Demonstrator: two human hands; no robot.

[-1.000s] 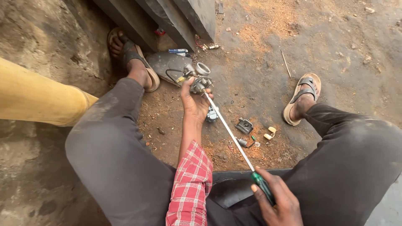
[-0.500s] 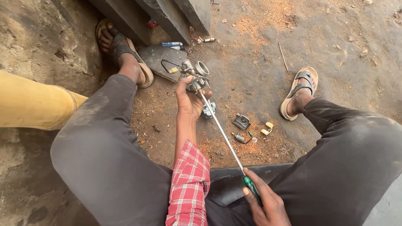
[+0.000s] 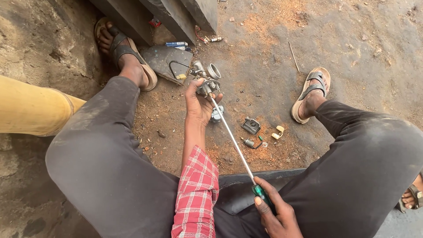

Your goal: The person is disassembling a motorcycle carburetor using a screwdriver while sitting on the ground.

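Sitting on the dirt ground (image 3: pixel 352 39) with knees spread, you have both hands busy. Your left hand (image 3: pixel 198 103) is clenched around a small metal carburettor (image 3: pixel 207 79), held up just above the ground between your feet, its round intake mouth tilted up and away from you. Your right hand (image 3: pixel 275 213) grasps the green handle of a long screwdriver (image 3: pixel 233 141); the shaft runs diagonally from near your lap up to the carburettor, tip touching its underside by your left fingers.

On the ground just beside the shaft: a small dark housing part (image 3: pixel 251 125), a small fitting with a wire (image 3: pixel 251 143), two pale little pieces (image 3: pixel 278 132). Another metal part (image 3: pixel 217 114) lies under your left wrist, partly hidden.

A curved dark metal plate (image 3: pixel 165 61) lies next to your left sandal (image 3: pixel 132 57); right sandal (image 3: pixel 310 90) well apart. Yellow trouser leg (image 3: pixel 31 110) of another person at left.
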